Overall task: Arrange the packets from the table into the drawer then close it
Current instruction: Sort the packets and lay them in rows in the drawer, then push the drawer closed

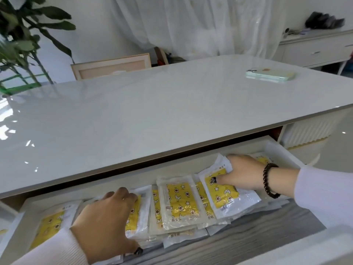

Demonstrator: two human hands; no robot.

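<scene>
The drawer [282, 150] under the white table [152, 111] stands pulled open. Several clear packets with yellow star-and-moon prints lie overlapping inside it, one in the middle [179, 201] and one at the far left [51, 226]. My left hand [103, 222] lies over a packet stack [137, 217] on the drawer's left side, fingers curled over its far edge and thumb at the near edge. My right hand [242, 175], with a dark bead bracelet on the wrist, grips a tilted packet [227, 196] on the right side, thumb on top.
A mint-green phone [271, 75] lies on the table's far right. A potted plant [24, 41] stands at the back left, a framed board [112, 66] behind the table, a white sideboard [315, 48] at the back right. The drawer's grey bottom [267, 232] shows near the front.
</scene>
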